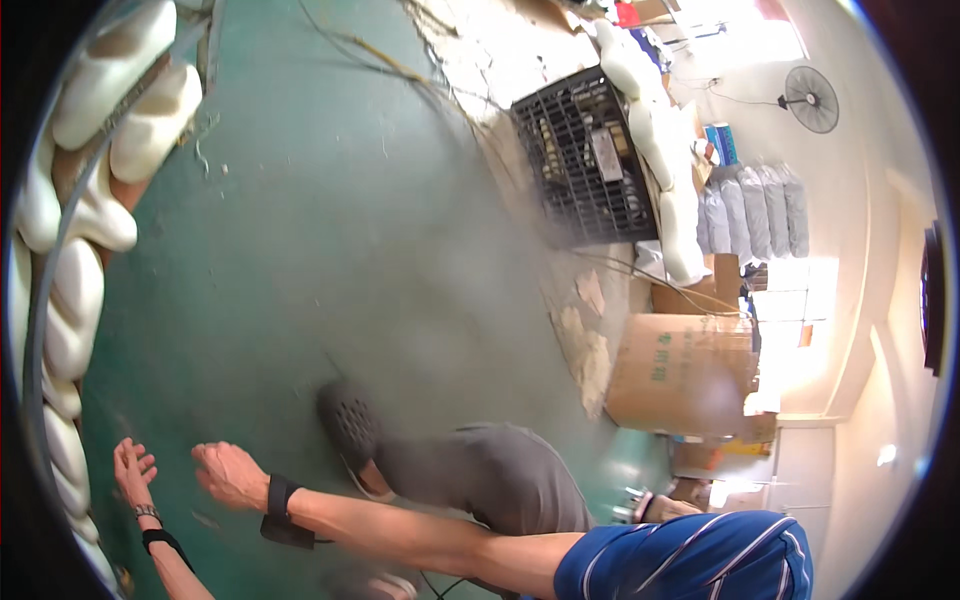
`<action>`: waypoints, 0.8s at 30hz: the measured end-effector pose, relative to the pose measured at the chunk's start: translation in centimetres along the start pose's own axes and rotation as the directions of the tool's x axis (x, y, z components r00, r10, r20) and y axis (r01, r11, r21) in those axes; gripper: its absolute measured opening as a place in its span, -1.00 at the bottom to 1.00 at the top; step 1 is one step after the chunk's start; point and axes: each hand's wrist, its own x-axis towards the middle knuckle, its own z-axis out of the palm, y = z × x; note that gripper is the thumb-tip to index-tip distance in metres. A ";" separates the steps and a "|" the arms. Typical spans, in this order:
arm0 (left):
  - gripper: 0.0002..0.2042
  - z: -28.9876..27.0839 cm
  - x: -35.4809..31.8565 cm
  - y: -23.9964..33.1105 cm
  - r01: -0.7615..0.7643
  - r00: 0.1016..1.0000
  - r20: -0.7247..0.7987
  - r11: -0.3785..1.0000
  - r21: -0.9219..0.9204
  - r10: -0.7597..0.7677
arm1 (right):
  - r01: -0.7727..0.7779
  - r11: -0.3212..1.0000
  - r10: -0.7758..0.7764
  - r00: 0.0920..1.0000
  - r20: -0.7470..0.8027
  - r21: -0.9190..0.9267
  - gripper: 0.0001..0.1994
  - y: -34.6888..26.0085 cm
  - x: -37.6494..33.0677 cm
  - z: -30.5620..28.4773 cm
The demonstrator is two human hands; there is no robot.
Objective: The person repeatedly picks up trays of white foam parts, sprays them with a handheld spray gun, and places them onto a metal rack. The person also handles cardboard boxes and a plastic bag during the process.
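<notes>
My left hand (133, 470) is at the lower left, palm partly showing and fingers apart, with nothing seen in it. A bracelet and a black band (168, 545) circle that wrist. Beside it on the right, my right hand (232, 475) has its fingers curled in; its palm is hidden, so I cannot tell whether it holds anything. A black strap (283, 500) is around my right wrist. Nearest to the left hand is a row of glossy white moulded pieces (75, 300) along the left side, apart from both hands. A grey rail (45, 290) runs across them.
Below me lies a green floor (270, 250). My grey trouser leg (500, 475) and dark clog (350, 425) show. Farther off are a black plastic crate (585, 160), more white pieces (680, 235), a cardboard box (680, 370), a cable (385, 62) and a wall fan (808, 100).
</notes>
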 end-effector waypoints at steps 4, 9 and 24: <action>-0.57 -2.4 -13.9 -6.1 -0.002 0.996 0.092 0.993 0.122 -0.009 | -0.198 0.979 0.194 0.977 0.091 0.043 -0.73 -3.2 -6.4 -4.2; -0.48 -4.3 -37.1 -6.9 0.641 0.678 0.212 0.708 0.298 -0.703 | -0.303 0.953 0.296 0.942 0.160 0.016 -0.73 -8.8 -13.5 -14.4; -0.66 17.2 -55.9 37.2 0.111 0.889 0.449 0.993 -0.026 -0.088 | -0.158 0.981 0.181 0.957 -0.227 0.114 -0.61 -25.6 -21.3 -56.8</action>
